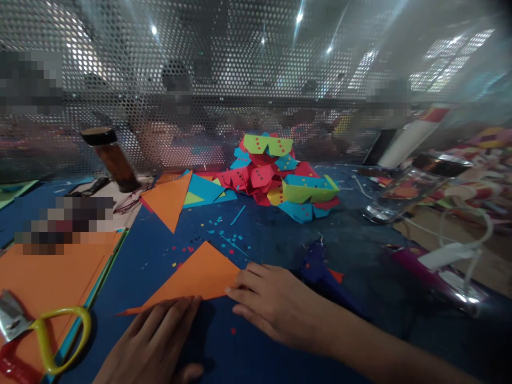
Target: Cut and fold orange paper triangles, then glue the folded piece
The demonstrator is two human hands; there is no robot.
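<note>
A folded orange paper triangle [200,272] lies on the blue tabletop with its point facing away from me. My left hand [154,333] rests along its near edge, fingers flat and thumb apart. At the right corner, my right hand [272,304] has its fingers closed over the paper; how its thumb sits is hard to make out. Another orange paper triangle [170,197] lies farther back, beside blue and green folded paper [202,189]. Small blue paper scraps [232,240] are scattered just beyond the paper under my hands.
Scissors [60,338] lie on an orange paper stack [56,277] at left. Dotted paper shapes [262,178] form a pile at the back. A dark blue tool [320,261] lies beyond my right forearm, near a clear jar [416,186]. A brown bottle [114,160] stands before a perforated metal screen [224,69].
</note>
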